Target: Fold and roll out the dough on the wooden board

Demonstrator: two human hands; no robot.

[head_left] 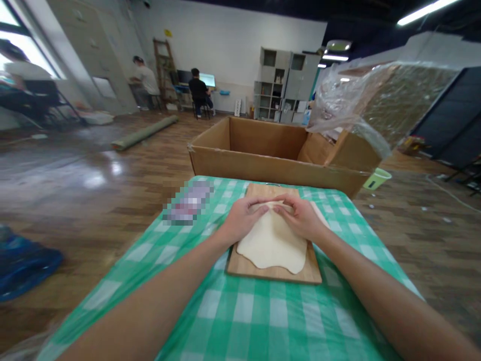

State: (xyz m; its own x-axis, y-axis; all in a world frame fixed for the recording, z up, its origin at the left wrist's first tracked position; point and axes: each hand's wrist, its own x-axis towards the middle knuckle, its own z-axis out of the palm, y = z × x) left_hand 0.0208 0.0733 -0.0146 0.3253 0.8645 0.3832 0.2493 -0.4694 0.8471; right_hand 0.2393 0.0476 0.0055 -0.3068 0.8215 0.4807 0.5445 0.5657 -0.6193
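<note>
On the counter (244,321), draped in glossy green-checked cloth, a rectangular wooden board (270,273) carries a pale, smooth dough sheet (272,243). The left hand (242,218) and right hand (302,218) pinch its folded far edge, fingers closed on it. Beyond stands an open cardboard box (270,168).

Glossy wooden floor (93,170), white back wall (233,40), grey shelves (278,85) — bright window (22,50) at left, strip lights (424,11) overhead.

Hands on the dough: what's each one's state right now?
Left hand: closed, gripping the far edge of the dough.
Right hand: same grip, beside the left.
</note>
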